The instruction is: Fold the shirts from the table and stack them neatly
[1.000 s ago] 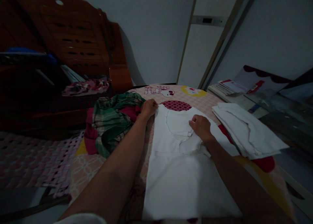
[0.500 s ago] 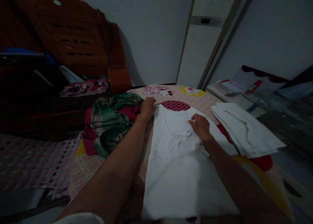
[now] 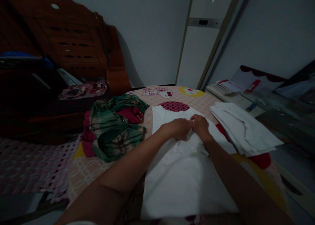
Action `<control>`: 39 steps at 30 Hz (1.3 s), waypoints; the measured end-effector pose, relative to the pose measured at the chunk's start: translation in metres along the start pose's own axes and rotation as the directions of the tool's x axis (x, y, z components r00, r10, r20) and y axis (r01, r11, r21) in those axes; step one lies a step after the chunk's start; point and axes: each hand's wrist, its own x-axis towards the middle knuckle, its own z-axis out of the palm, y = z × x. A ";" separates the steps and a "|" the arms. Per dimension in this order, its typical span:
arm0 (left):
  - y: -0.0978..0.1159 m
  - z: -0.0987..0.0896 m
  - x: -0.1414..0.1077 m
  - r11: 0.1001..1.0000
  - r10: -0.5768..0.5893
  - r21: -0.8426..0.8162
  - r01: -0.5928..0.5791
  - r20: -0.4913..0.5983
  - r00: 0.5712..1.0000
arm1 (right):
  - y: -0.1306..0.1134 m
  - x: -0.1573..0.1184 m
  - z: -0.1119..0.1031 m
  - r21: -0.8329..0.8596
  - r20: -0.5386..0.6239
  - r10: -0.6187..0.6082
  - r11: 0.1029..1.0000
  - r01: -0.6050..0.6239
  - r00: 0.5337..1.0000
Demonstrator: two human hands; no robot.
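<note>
Near the middle of the frame, the left hand [image 3: 180,129] and the right hand [image 3: 200,126] meet, fingertips together, over the neckline of a white garment [image 3: 189,182]. The fingers are curled; how much cloth each grips is hidden. The garment lies spread down to the lower centre on a table [image 3: 86,179] with a patterned cover. Left of centre sits a rumpled heap of green plaid cloth [image 3: 105,118] with dark pink fabric; right of centre lies folded white cloth [image 3: 248,130]. A carved wooden seat [image 3: 66,41] fills the upper left, a woven pink surface [image 3: 36,166] the lower left. A tall white unit [image 3: 200,54] stands upper right, papers [image 3: 227,87] below it.
</note>
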 end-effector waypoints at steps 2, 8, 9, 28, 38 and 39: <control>0.002 0.007 0.002 0.989 -0.032 0.146 0.034 -0.016 0.999 | 0.000 0.000 0.000 -0.011 0.005 0.011 1.000 -0.011 1.000; 0.002 0.016 0.005 0.964 -0.044 0.262 0.042 -0.001 0.999 | -0.002 0.002 0.001 -0.017 0.021 0.031 0.999 -0.030 0.999; 0.002 0.016 0.005 0.965 -0.043 0.258 0.043 -0.005 0.999 | -0.001 0.002 0.001 -0.020 0.021 0.034 0.999 -0.033 0.999; -0.016 0.013 0.004 0.850 0.204 -0.526 0.024 0.372 0.906 | 0.003 0.004 0.006 0.011 0.010 0.004 1.000 -0.004 1.000; -0.026 0.017 0.010 0.843 0.156 -0.536 0.039 0.313 0.937 | -0.001 0.004 0.000 -0.015 0.044 0.015 1.000 -0.015 0.999; -0.023 0.021 0.012 0.846 0.163 -0.531 0.053 0.351 0.922 | -0.001 0.004 0.000 -0.020 0.053 0.017 1.000 -0.016 0.998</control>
